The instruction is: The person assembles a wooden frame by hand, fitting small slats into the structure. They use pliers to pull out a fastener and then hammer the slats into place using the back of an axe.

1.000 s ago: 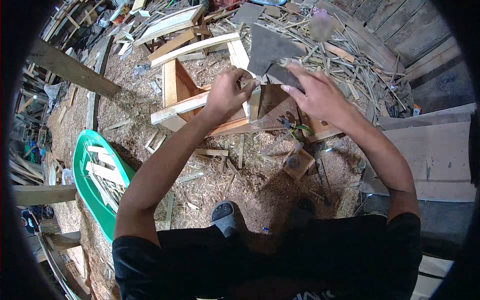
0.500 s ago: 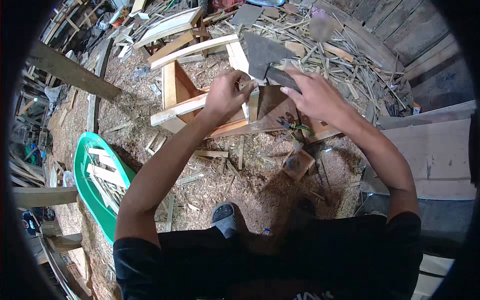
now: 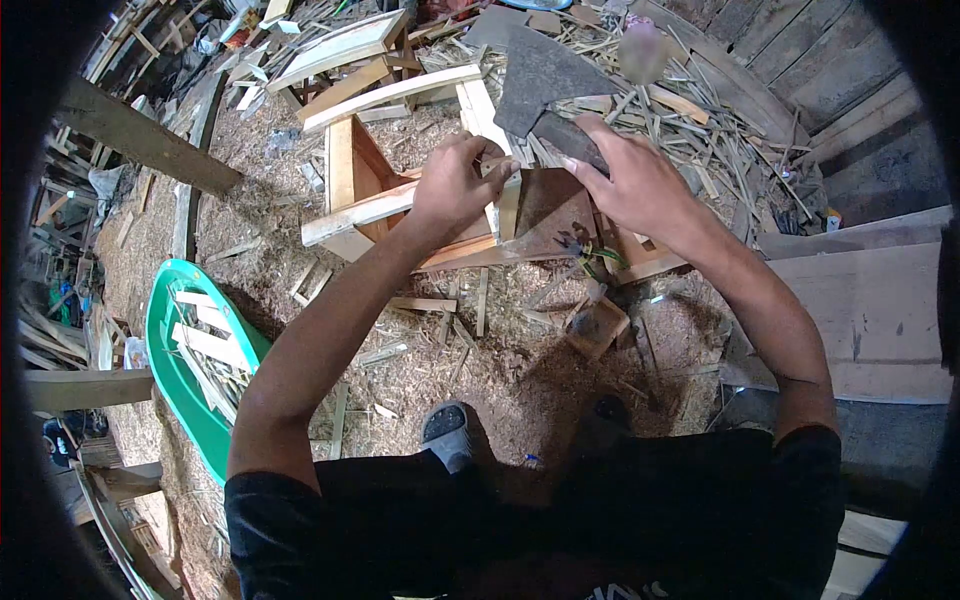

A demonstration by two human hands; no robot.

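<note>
My right hand (image 3: 640, 185) is closed round the dark handle of a broad-bladed hatchet (image 3: 550, 80), whose flat grey blade points away from me. My left hand (image 3: 462, 185) has thumb and forefinger pinched together at the corner of a pale wooden frame (image 3: 365, 213); whatever is between the fingertips is too small to make out. The frame lies on its side, with a brown panel (image 3: 555, 205) at its right. Pliers (image 3: 592, 250) with green and yellow handles rest on it, below my right hand.
A green tub (image 3: 165, 335) with wood offcuts stands at the left. Near my feet is a small wooden box (image 3: 597, 328). A post (image 3: 150, 145) slants in at upper left. Scrap sticks (image 3: 690, 130) are heaped behind the frame, and sawdust covers the floor.
The hatchet has lifted off the frame's corner and its blade has swung a little up and to the right. My left hand stays almost where it was.
</note>
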